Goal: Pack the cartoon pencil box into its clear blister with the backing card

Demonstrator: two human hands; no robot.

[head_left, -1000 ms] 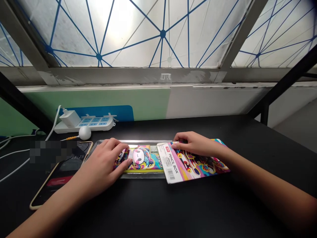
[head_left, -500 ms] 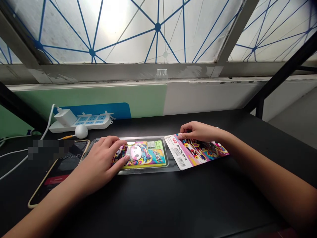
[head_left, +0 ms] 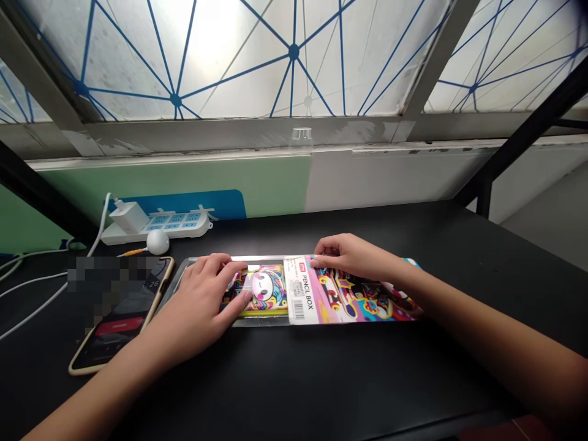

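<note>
A colourful pencil box [head_left: 269,288] lies in a clear plastic blister tray [head_left: 190,269] on a black table [head_left: 321,380]. My left hand [head_left: 202,303] rests flat on the box's left part, fingers spread over it. My right hand [head_left: 353,257] pinches the far edge of a printed card insert [head_left: 316,300] marked "PENCIL BOX". The card overlaps the right end of the tray and hides that end of the box.
A phone [head_left: 119,321] in a pale case lies left of the tray. Behind it sit a white power strip [head_left: 160,223] with a charger, a white round object [head_left: 157,241] and cables [head_left: 32,288]. A green and white wall panel and a window run along the table's back.
The card insert first slid right, off the box, and has now moved back left over the box's right end with my right hand. My left hand stays on the box.
</note>
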